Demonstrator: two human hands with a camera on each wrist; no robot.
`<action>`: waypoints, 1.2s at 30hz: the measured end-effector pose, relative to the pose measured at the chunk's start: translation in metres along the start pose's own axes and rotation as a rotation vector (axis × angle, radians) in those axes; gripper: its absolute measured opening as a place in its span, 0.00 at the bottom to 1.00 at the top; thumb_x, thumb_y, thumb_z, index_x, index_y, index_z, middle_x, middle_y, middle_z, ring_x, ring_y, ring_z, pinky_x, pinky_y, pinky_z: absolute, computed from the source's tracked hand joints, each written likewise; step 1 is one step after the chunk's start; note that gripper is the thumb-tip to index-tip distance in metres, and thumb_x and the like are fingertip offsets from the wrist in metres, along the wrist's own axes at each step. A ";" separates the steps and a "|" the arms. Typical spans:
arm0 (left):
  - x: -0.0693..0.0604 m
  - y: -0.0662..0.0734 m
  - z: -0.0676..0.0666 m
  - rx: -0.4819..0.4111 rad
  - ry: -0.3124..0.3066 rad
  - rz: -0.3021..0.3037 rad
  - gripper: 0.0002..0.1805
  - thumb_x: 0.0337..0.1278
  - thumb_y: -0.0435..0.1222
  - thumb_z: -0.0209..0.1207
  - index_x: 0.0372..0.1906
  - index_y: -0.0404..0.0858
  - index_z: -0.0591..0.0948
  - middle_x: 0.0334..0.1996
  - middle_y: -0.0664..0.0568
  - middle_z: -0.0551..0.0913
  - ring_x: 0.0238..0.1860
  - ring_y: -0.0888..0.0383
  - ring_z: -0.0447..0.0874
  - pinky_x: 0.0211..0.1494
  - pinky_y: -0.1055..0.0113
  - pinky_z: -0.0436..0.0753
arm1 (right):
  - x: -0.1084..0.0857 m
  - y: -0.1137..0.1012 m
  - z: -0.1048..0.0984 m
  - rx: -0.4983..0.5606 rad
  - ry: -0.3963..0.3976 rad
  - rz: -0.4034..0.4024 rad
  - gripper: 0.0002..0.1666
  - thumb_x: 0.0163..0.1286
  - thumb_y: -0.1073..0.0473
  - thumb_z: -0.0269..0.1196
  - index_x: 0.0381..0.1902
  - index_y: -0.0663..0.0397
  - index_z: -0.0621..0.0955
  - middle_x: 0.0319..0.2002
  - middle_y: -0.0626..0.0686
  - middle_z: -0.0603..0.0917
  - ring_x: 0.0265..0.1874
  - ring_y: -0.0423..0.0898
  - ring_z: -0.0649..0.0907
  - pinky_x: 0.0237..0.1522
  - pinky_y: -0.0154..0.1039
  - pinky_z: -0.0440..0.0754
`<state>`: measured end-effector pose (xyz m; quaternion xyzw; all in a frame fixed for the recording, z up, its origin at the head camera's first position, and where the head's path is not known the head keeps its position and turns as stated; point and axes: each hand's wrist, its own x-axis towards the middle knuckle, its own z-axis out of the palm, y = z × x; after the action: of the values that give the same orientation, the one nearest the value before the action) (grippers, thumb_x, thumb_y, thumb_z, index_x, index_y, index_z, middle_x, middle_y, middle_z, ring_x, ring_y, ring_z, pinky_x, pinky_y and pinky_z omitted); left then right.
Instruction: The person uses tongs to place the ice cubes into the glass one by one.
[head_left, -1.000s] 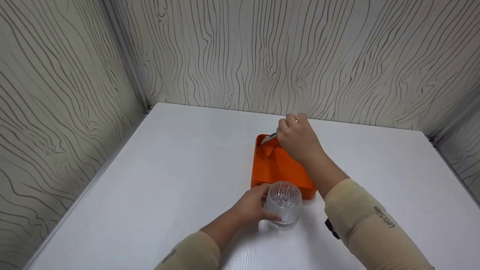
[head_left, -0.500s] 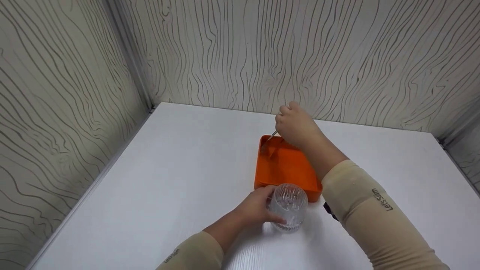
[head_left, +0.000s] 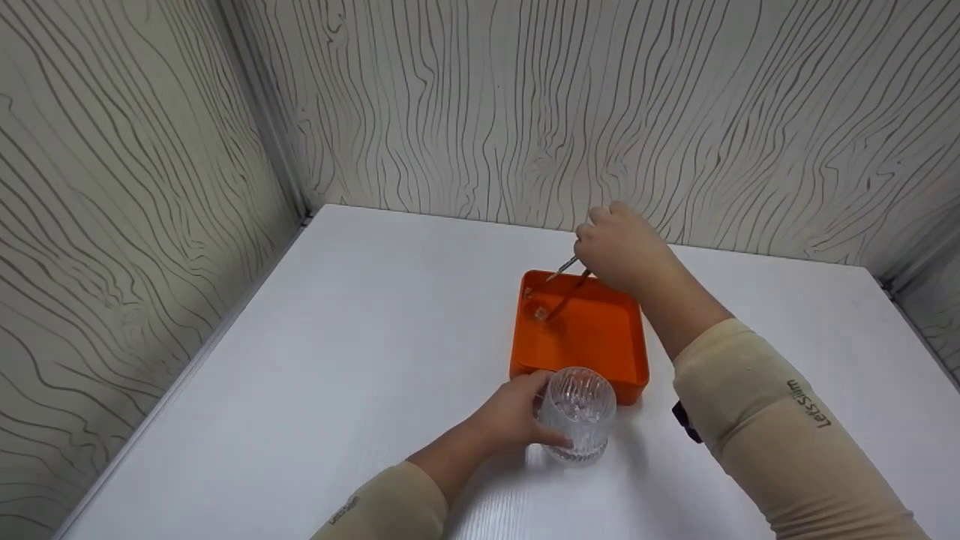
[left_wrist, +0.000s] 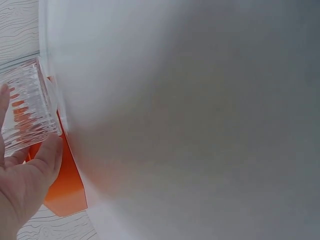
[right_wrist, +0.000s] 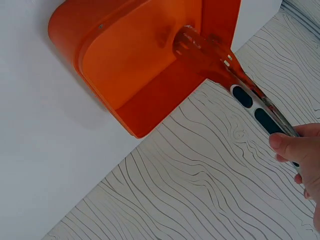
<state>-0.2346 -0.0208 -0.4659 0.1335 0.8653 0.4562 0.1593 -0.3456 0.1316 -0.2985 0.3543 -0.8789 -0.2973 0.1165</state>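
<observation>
My left hand (head_left: 508, 418) curls round the side of a ribbed clear drinking glass (head_left: 579, 421), which stands on the white table against the near side of an orange square tray (head_left: 636, 393). In the left wrist view the thumb and fingers touch the glass (left_wrist: 31, 107) on both sides. Above the tray's far edge, my right hand (head_left: 624, 247) holds metal tongs (right_wrist: 255, 107) with dark inlays on the handle. Their slotted ends reach down into the tray's far left corner, with the arms spread apart. Small pale glints show at the tips; whether these are separate pieces I cannot tell.
The white table (head_left: 375, 322) extends to both sides of the tray. A wood-grain-patterned wall (head_left: 465, 112) rises close behind the table's far edge, near my right hand. Another patterned wall (head_left: 112, 247) stands along the left.
My right hand has risen and then shifted right with the tongs, whose arms now show spread apart. The left hand keeps holding the glass; the whole view has shifted slightly.
</observation>
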 end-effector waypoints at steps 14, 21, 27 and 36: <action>0.000 0.004 -0.002 0.006 0.004 -0.053 0.38 0.27 0.46 0.74 0.53 0.61 0.70 0.44 0.70 0.74 0.48 0.66 0.73 0.55 0.62 0.75 | 0.021 -0.015 -0.011 -0.029 -0.104 0.071 0.02 0.55 0.60 0.66 0.27 0.49 0.85 0.25 0.50 0.78 0.29 0.49 0.72 0.41 0.44 0.74; 0.003 0.004 -0.001 0.027 -0.006 -0.054 0.37 0.27 0.47 0.74 0.52 0.60 0.70 0.43 0.70 0.74 0.47 0.67 0.73 0.56 0.63 0.75 | 0.033 -0.023 -0.019 -0.173 -0.155 0.031 0.06 0.54 0.56 0.66 0.28 0.52 0.85 0.21 0.52 0.77 0.27 0.49 0.71 0.37 0.41 0.73; 0.004 0.006 0.000 0.032 -0.015 -0.057 0.38 0.27 0.46 0.74 0.52 0.60 0.71 0.43 0.70 0.74 0.47 0.67 0.72 0.56 0.64 0.74 | 0.041 -0.027 -0.022 -0.248 -0.184 -0.012 0.11 0.56 0.52 0.61 0.23 0.52 0.82 0.17 0.50 0.74 0.25 0.49 0.70 0.31 0.41 0.69; 0.004 0.003 -0.005 0.047 -0.018 -0.016 0.36 0.28 0.46 0.74 0.51 0.59 0.71 0.42 0.70 0.74 0.45 0.68 0.72 0.54 0.66 0.75 | 0.039 -0.021 -0.021 -0.215 -0.110 -0.052 0.09 0.53 0.53 0.61 0.21 0.50 0.82 0.16 0.49 0.74 0.24 0.48 0.70 0.33 0.40 0.69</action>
<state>-0.2398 -0.0212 -0.4615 0.1344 0.8754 0.4331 0.1675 -0.3533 0.0840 -0.2948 0.3455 -0.8374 -0.4120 0.0976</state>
